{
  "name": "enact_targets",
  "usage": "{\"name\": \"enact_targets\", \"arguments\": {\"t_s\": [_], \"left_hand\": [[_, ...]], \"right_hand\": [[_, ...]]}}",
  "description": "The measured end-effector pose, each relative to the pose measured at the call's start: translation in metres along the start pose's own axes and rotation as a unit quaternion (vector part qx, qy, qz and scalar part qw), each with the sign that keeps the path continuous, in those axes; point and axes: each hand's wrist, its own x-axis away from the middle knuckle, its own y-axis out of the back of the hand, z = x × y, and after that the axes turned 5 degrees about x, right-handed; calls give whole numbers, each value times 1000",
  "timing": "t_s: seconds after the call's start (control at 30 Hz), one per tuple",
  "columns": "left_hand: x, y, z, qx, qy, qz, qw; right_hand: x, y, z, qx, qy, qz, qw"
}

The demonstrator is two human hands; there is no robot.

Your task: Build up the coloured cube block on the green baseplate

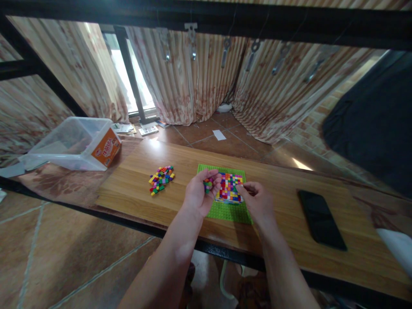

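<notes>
My left hand [200, 193] is cupped palm-up above the left part of a green studded baseplate [230, 212]. Several small loose building bricks [208, 185], in green, purple and other colours, lie in its curled fingers. On the baseplate stands a block built of many multicoloured bricks [229, 186], partly covered by both hands. My right hand [258, 198] reaches in from the right, its thumb and index finger pinched together at the top right of that block. Whatever sits between those fingertips is too small to make out.
A pile of loose coloured bricks [161, 179] lies left on the wooden board [135, 171]. A black phone [322, 219] lies on the right. Farther left stands a clear plastic bin [74, 146] with an orange label. A black bar [206, 21] with hanging clips crosses above.
</notes>
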Motion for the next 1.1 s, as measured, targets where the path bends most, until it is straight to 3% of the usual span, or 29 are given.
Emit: {"name": "enact_targets", "arguments": {"t_s": [0.33, 0.43, 0.57, 0.63, 0.73, 0.83, 1.1], "left_hand": [[3, -4, 3, -12, 20, 30, 999], [3, -4, 4, -4, 32, 54, 998], [5, -6, 7, -7, 56, 76, 996], [6, -7, 9, -11, 68, 90, 994], [7, -8, 10, -14, 79, 107, 991], [9, -9, 10, -22, 88, 118, 989], [10, -8, 13, -20, 106, 132, 985]], "right_hand": [[2, -4, -1, -52, -9, 9, 999], [2, 3, 6, -48, -13, -27, 998], [8, 14, 24, -52, 40, -94, 993], [13, 17, 35, -63, 100, -69, 991], [21, 17, 48, -42, 199, 26, 979], [25, 14, 54, -10, 237, 92, 967], [27, 8, 53, 51, 265, 88, 959]]}}
